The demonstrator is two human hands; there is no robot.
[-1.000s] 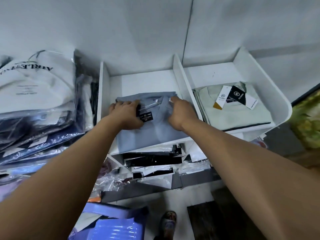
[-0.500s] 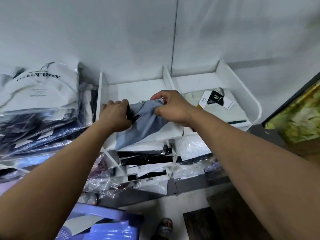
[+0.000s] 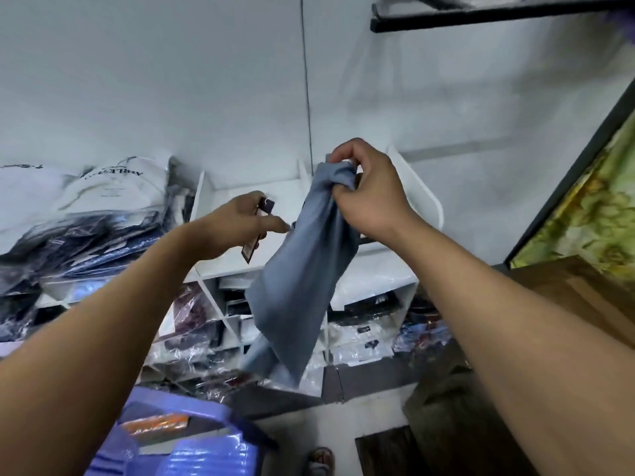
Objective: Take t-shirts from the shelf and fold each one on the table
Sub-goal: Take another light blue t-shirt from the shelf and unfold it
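Head view: blue-grey t-shirt, a second ago lying flat in the white shelf compartment, is now lifted clear and hangs bunched in the air before it. Right hand: fingers curled tight round the shirt's top edge. Left hand: no longer on the fabric; holds the dark hang tag, index finger extended toward the cloth. Judgement: pick-up from shelf done; carrying to the table and folding remain.
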